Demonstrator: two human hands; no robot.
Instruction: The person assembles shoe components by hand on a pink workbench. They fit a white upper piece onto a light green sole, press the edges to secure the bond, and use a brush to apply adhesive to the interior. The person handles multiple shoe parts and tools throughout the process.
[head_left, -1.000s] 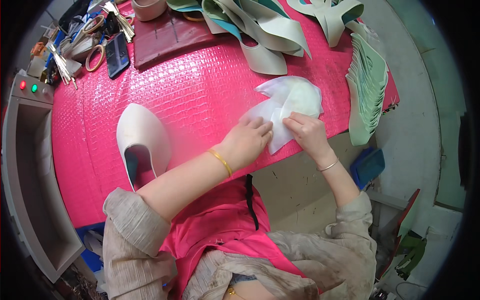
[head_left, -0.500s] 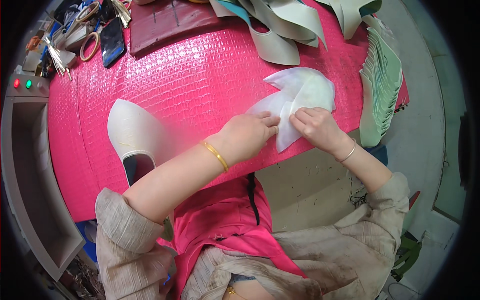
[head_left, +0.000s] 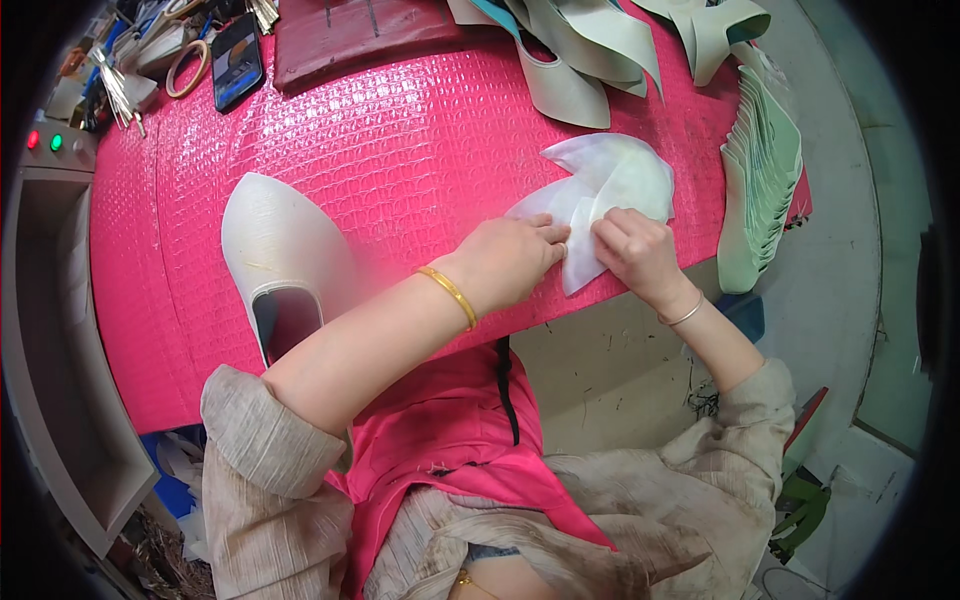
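Thin, curved, whitish translucent pieces (head_left: 640, 182) lie overlapping near the front edge of the pink table. My left hand (head_left: 512, 258) is closed at their left side, fingertips pressed on the lower part; its thumb is mostly hidden. From the right, my right hand (head_left: 640, 248) pinches the same pieces, its fingers curled in close to the left fingertips. Left of my left forearm stands a white pointed shoe upper (head_left: 275, 225) with a dark-lined opening toward me.
Pale green-white upper parts (head_left: 570, 90) lie at the far side. A fanned stack of light green pieces (head_left: 755, 180) sits at the right edge. A phone (head_left: 238, 62), a tape roll (head_left: 188, 70) and a dark red slab (head_left: 360, 40) are far left. A grey machine (head_left: 60, 165) borders the table.
Both hands stay at the translucent pieces, the right one shifting slightly along them. The view has moved a little; the shoe upper appears slightly higher and larger.
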